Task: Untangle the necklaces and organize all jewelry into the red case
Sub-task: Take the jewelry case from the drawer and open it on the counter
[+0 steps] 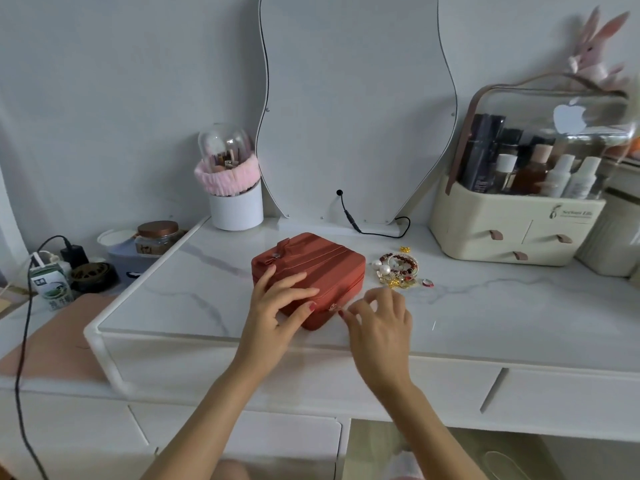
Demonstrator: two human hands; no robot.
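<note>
Opening step: red case (313, 268) shut at mid-dresser, left hand (277, 304) flat, fingers straight, steadying its lid, right hand (379, 315) pinching the zipper pull (335, 307) at its front corner; jewelry pile (398, 270) just right; next, probably unzip around.

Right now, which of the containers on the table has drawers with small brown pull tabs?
The cream cosmetics organizer at the right, with bottles under a clear lid. The red jewelry case and the white brush holder have no drawers.

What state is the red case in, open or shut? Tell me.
Shut: the red case has its lid flat on the base, left hand resting on it.
</note>
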